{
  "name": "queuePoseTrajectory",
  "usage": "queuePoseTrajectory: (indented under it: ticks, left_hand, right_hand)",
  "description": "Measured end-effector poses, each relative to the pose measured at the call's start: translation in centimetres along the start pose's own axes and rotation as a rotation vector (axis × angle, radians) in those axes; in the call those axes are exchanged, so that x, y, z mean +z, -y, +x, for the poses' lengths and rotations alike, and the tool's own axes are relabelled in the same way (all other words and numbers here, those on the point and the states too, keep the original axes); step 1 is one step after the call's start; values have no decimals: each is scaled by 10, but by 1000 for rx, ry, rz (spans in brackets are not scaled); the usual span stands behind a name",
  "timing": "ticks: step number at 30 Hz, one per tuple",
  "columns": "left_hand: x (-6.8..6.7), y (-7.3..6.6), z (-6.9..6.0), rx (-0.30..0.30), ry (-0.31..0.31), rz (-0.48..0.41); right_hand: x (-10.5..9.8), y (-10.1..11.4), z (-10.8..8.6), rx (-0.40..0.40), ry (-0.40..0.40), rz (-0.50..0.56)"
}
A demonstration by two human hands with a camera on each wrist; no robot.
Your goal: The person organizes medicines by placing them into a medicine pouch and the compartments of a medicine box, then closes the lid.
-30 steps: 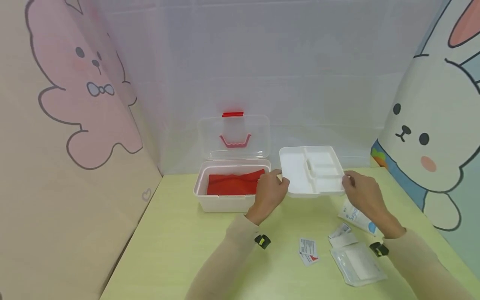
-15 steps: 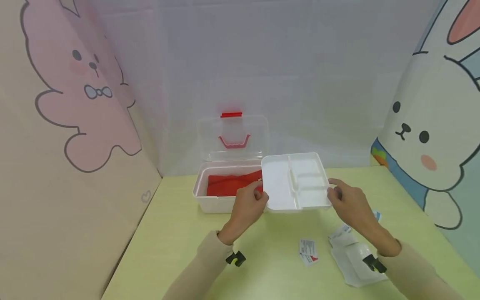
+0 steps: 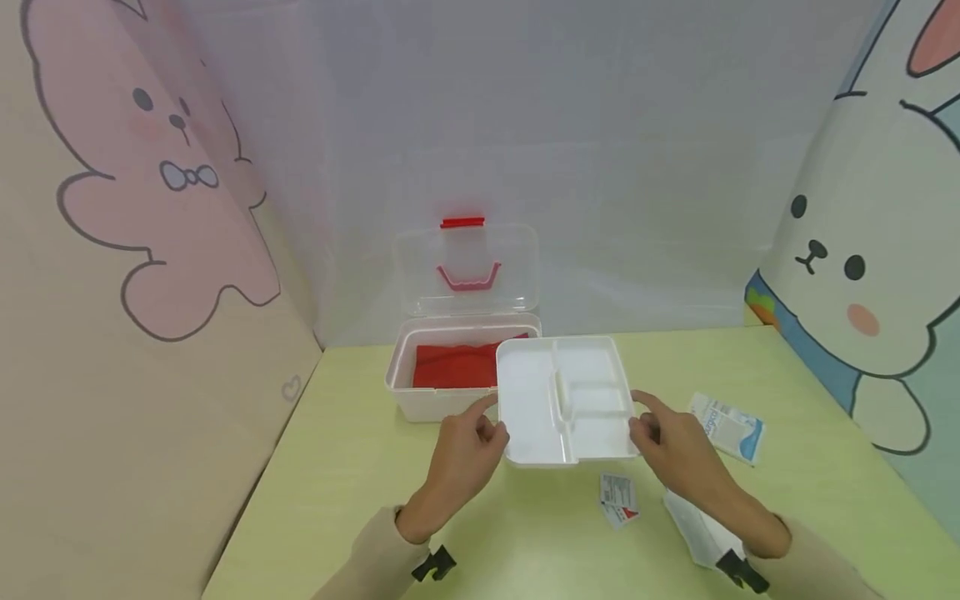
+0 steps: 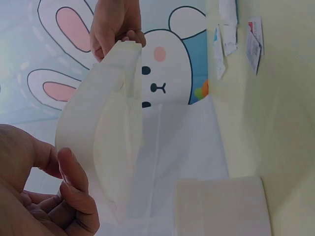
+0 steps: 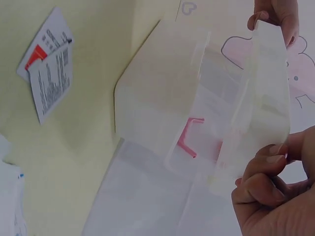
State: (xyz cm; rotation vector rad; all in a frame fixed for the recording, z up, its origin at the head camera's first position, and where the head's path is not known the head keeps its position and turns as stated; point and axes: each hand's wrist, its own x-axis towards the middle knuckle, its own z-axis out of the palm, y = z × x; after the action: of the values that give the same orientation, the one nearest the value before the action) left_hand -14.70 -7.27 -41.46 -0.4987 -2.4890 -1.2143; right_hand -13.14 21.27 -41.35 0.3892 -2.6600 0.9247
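Observation:
A white divided tray (image 3: 528,408) is held up above the table between both hands. My left hand (image 3: 463,454) grips its left edge between thumb and fingers, and my right hand (image 3: 678,446) grips the right edge the same way. In the left wrist view the tray (image 4: 83,118) is seen from its side, with the left fingers curled at its near end. Behind the tray's left part stands a white box (image 3: 435,406) with a clear lid (image 3: 420,275) raised and a red cloth-like item (image 3: 453,367) inside. The tray's compartments show nothing in them.
Two small printed sachets (image 3: 618,492) lie on the table in front of the tray. Right of them a white flat packet (image 3: 697,529) is partly hidden by my right forearm. A blue-and-white packet (image 3: 727,429) lies farther right. Walls of printed sheet enclose the back and sides.
Both hands have brought the tray leftward and down, nearer to me, and it now overlaps the box's right corner in view. The blue-and-white packet has come back into sight.

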Motion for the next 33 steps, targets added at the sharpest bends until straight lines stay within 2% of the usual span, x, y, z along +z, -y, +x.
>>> queuePoseTrajectory:
  ticks: [9, 12, 16, 23, 30, 33]
  left_hand:
    - [-4, 15, -38, -3, 41, 61]
    - [-2, 19, -48, -10, 72, 67]
    - [0, 24, -59, -13, 124, 72]
    - [7, 37, -70, -19, 187, 81]
    - [17, 54, -74, -108, 314, 92]
    - [20, 59, -77, -127, 340, 95]
  right_hand:
    - [19, 6, -22, 40, 143, 62]
    - [25, 7, -29, 89, 197, 71]
    - [32, 6, -38, 132, 214, 65]
    - [43, -1, -47, 112, 198, 38]
    - [55, -9, -52, 142, 340, 58]
    - [60, -11, -55, 144, 373, 62]
